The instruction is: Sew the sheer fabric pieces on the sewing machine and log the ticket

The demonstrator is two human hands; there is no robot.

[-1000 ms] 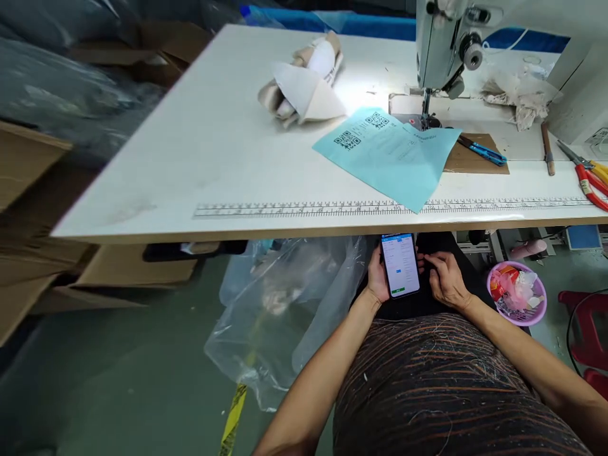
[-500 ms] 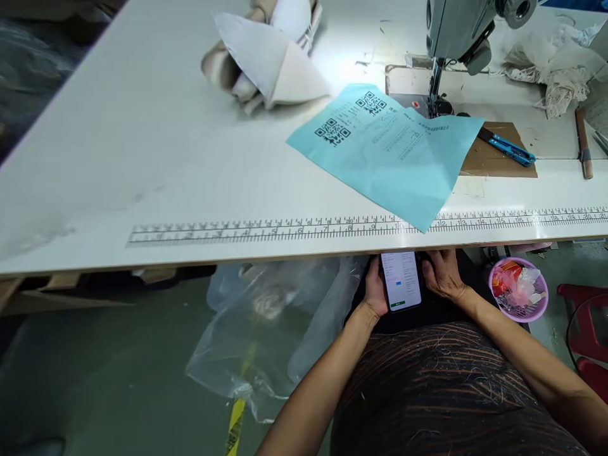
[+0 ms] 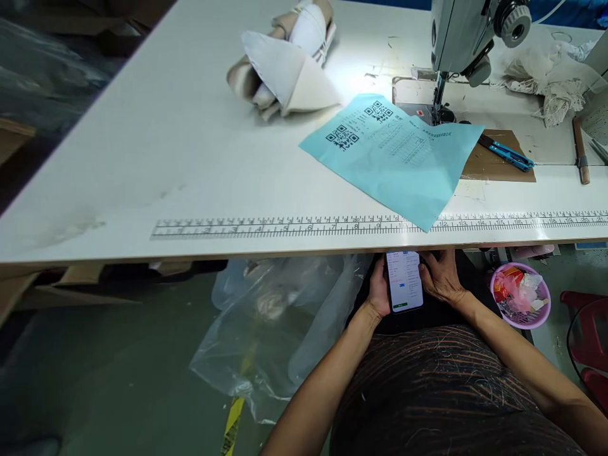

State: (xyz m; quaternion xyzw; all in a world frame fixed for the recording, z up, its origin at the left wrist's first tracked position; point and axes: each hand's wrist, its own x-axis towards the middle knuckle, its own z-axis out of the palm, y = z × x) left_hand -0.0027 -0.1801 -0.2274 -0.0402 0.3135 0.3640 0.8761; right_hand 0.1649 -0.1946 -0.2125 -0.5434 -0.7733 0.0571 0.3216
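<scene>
A lit phone [image 3: 405, 282] lies over my lap, just below the table's front edge. My left hand [image 3: 379, 290] is wrapped round its left side. Beside its right edge is my right hand [image 3: 443, 276], fingers apart, with the thumb near the screen and the fingertips partly hidden by the table edge. On the table [image 3: 118, 171] a blue-green paper sheet [image 3: 403, 164] with two QR codes lies in front of the sewing machine [image 3: 456, 38]. A tied bundle of pale fabric pieces [image 3: 289, 69] rests behind the sheet to the left.
A blue cutter [image 3: 510, 155] lies on brown cardboard [image 3: 494, 171]. White scraps [image 3: 560, 79] and a wooden-handled tool [image 3: 580, 152] are at the right. Below are a clear plastic bag [image 3: 266, 335], a purple basket of waste [image 3: 544, 310] and a red stool [image 3: 589, 329].
The view has shifted slightly, so the tabletop things appear a little lower and further right. My right thumb is now closer to the phone's screen. My left hand keeps its hold.
</scene>
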